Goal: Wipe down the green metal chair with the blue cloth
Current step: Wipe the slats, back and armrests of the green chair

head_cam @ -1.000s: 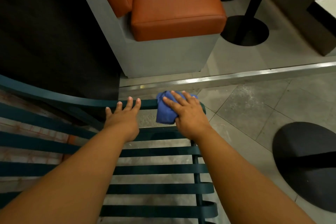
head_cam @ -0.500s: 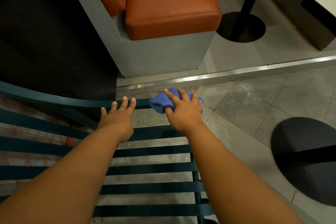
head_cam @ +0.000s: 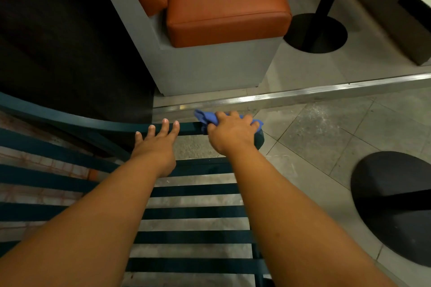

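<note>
Here, nearest the camera, two bare forearms are reaching forward over the green chair (head_cam: 191, 214), whose dark green flat slats are running left to right beneath them; six slats are showing between the arms, and more are continuing off to the left, so the full count cannot be told. Beyond the slats, the chair's top rail (head_cam: 77, 121) is curving across the view, its long axis lying left to right and ending in a rounded corner at the right.

The left hand (head_cam: 156, 147) is lying open, fingers spread, with the fingertips resting on the rail. Just beside it to the right, the right hand (head_cam: 231, 134) is closing over the one blue cloth (head_cam: 202, 117), bunching it and pressing it down on the rail close to that rounded corner. The cloth is peeking out at the left of the knuckles and a little at the right fingertips.

Judging from this, the unwiped length of rail is lying to the left of the cloth, so the coming stroke is likely turning on sliding along the rail's axis toward the left hand, which is sitting in that path.

Farther off, one bench seat with two orange cushions (head_cam: 224, 0) is standing on the tiled floor (head_cam: 338, 137), and three black round bases are showing, the nearest (head_cam: 394, 207) at the right.
</note>
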Demonstrator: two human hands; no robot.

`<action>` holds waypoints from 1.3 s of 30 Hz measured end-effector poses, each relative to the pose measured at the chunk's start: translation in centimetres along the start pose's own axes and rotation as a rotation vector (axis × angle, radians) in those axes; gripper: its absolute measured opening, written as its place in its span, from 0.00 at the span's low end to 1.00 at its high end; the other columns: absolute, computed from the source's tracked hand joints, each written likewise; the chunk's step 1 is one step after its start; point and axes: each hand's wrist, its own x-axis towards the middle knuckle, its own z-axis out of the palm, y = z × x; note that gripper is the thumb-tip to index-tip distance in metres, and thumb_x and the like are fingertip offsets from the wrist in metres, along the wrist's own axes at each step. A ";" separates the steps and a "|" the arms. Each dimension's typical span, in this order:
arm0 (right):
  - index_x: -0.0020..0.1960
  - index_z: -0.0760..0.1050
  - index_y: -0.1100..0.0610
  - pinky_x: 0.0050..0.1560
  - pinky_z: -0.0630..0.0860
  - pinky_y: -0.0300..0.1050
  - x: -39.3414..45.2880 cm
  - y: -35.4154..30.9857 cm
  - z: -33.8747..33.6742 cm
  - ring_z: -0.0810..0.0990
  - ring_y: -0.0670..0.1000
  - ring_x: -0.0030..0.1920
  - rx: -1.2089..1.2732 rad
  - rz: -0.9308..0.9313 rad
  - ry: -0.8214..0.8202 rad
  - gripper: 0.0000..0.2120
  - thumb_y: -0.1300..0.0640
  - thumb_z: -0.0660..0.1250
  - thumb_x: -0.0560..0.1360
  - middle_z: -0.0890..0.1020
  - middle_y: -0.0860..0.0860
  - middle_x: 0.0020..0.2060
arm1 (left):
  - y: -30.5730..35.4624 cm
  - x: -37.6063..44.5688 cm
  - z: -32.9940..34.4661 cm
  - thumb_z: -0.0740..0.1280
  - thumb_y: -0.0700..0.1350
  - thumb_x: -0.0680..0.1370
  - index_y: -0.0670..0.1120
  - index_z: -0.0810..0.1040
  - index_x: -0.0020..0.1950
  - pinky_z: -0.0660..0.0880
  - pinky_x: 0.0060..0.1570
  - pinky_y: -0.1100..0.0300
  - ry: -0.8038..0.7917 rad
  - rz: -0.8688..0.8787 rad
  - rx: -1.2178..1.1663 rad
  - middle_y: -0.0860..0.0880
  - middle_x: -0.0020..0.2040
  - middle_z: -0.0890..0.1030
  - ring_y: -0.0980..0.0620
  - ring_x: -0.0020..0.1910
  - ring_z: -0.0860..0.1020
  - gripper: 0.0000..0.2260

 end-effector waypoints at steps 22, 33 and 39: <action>0.73 0.61 0.41 0.72 0.44 0.68 -1.4 0.3 2.4 0.52 0.65 0.74 0.082 -0.070 0.165 0.22 0.44 0.55 0.78 0.65 0.50 0.72 | -0.2 0.1 0.4 0.64 0.37 0.75 0.56 0.31 0.75 0.39 0.72 0.38 0.034 0.004 0.055 0.50 0.77 0.34 0.42 0.76 0.40 0.46; 0.69 0.68 0.49 0.70 0.59 0.55 -1.1 4.0 3.1 0.61 0.59 0.70 0.580 0.148 0.340 0.19 0.52 0.58 0.78 0.69 0.52 0.68 | 0.0 0.1 0.7 0.65 0.35 0.74 0.56 0.31 0.75 0.39 0.72 0.40 0.043 -0.002 0.051 0.50 0.77 0.34 0.42 0.76 0.40 0.47; 0.74 0.57 0.39 0.72 0.38 0.67 -1.9 0.1 3.2 0.47 0.64 0.76 0.083 -0.168 0.193 0.23 0.44 0.54 0.79 0.61 0.50 0.75 | 1.1 -0.2 -0.1 0.65 0.41 0.75 0.53 0.33 0.76 0.38 0.71 0.37 0.038 -0.058 0.134 0.47 0.78 0.37 0.40 0.77 0.45 0.44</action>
